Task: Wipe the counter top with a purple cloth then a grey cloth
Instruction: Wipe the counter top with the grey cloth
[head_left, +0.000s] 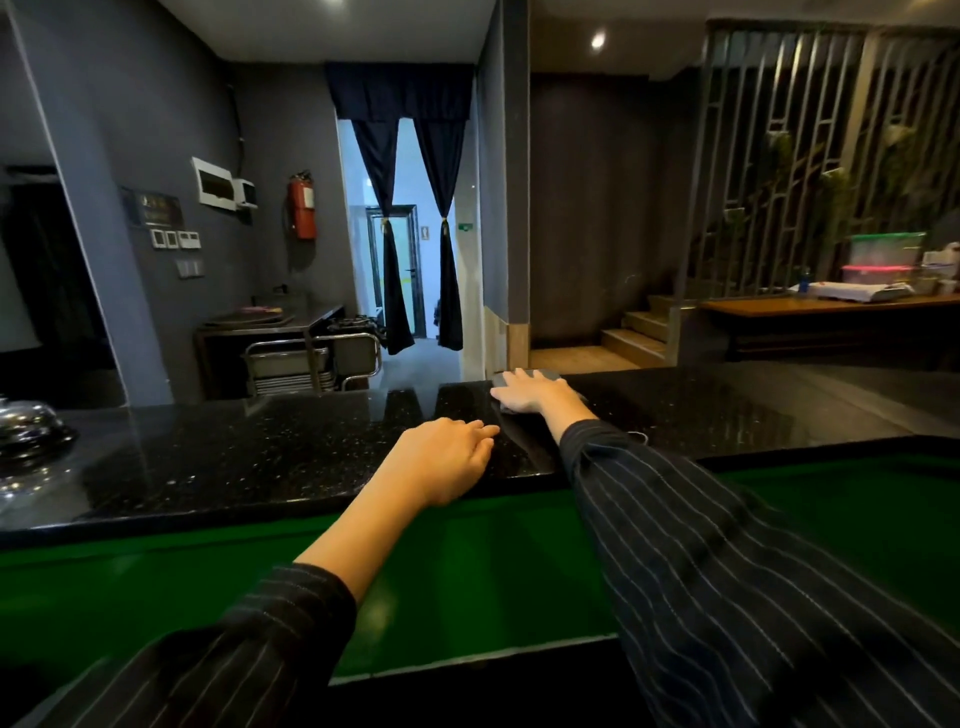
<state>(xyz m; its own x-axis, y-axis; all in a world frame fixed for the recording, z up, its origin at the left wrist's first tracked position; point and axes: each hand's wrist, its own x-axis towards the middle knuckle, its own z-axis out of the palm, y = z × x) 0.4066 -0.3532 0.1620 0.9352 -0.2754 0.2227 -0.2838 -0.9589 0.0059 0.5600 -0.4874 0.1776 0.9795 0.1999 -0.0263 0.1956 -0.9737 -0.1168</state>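
Stone, black and speckled, makes up the surface (260, 452) that runs across the middle of the head view, with a lower green ledge (467, 571) on its near side. The person reaches over the ledge with both arms in dark pinstriped sleeves.

The right hand (530, 392) lies at the far edge of the surface, right of centre, palm down with its fingers straight and spread. It presses flat on the grey cloth (544, 374), which shows as a dark strip beyond the fingers and again just under the wrist. The cloth lies flat on the stone at that far edge.

The left hand (447, 457) rests on the near edge of the surface, just near and left of the right hand and not touching it. Its fingers are loosely extended toward the cloth and grip nothing.

A chrome dome lid (26, 431) sits at the far left of the surface, well apart from both hands. Beyond, a red fire extinguisher (303, 205) hangs on the grey wall beside a doorway hung with tied navy curtains (415, 208). Far right, plastic storage boxes (883, 254) stand stacked on a wooden table (779, 305) in front of a metal lattice screen (805, 156).
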